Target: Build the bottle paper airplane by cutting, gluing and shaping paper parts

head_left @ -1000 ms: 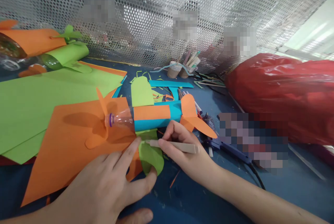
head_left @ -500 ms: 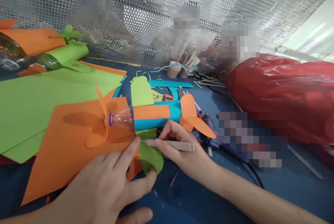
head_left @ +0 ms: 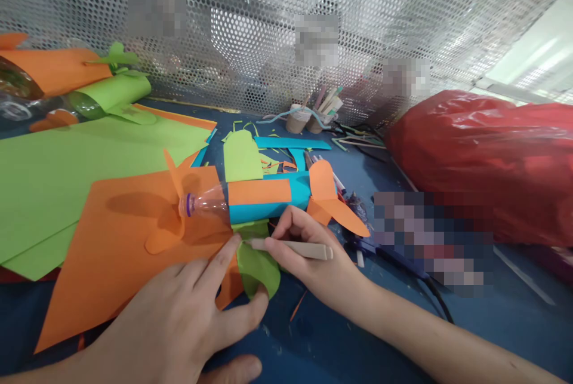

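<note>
In the head view, my right hand (head_left: 313,246) pinches a whitish felt-tip pen (head_left: 308,249), its tip down on a green paper wing (head_left: 257,267). My left hand (head_left: 188,300) lies with fingers spread, two fingertips pressing on that same wing and the thumb apart from it. The wing sticks out from a clear plastic bottle (head_left: 210,199) wrapped in blue paper (head_left: 259,213) with an orange strip (head_left: 259,192) on top. A second green wing (head_left: 243,156) points away on the far side. Orange paper fins (head_left: 323,184) sit at the right end, and an orange paper propeller (head_left: 174,172) at the purple-ringed neck.
Under the bottle's neck lies an orange sheet (head_left: 102,252), with green sheets (head_left: 40,169) behind it. More paper-covered bottles (head_left: 71,70) lie far left. Two pen cups (head_left: 298,119) stand by the perforated metal panel (head_left: 250,31). On the right are a red plastic bag (head_left: 483,157) and a dark-blue tool with a cord (head_left: 403,264).
Almost nothing differs. Both hands, the pen and the bottle keep their places, with only a slight shift of the view.
</note>
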Motion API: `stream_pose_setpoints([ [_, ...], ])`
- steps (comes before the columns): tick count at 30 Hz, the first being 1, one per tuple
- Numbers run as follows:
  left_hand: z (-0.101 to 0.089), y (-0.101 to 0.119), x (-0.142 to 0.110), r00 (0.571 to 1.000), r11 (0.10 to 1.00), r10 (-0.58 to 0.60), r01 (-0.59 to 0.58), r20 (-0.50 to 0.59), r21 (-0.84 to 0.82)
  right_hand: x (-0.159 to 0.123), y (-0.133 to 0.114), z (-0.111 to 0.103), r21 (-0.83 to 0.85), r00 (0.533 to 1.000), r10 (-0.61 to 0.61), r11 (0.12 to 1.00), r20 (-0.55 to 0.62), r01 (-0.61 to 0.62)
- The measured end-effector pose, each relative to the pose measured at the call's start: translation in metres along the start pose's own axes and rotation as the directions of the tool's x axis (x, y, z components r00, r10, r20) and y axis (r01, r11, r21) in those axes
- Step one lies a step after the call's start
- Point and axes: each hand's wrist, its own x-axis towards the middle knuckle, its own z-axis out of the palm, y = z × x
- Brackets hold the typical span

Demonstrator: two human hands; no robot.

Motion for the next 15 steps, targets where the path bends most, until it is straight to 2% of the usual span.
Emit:
stream_pose_setpoints([
  [5,-0.007,0.001,0.002,0.994,1.000,-0.011,0.011,0.110,-0.005,0.000,0.000,0.000,-0.005,1.000,-0.002,1.000,0.017,0.002],
  [10,0.002,-0.001,0.000,0.999,1.000,0.018,-0.018,-0.029,0.008,0.002,-0.003,0.001,0.008,0.999,-0.001,1.000,-0.043,0.001],
  [15,0.007,-0.001,-0.002,0.998,1.000,-0.007,0.008,-0.054,0.007,0.003,-0.007,0.001,0.056,0.998,0.003,0.998,-0.058,0.001],
])
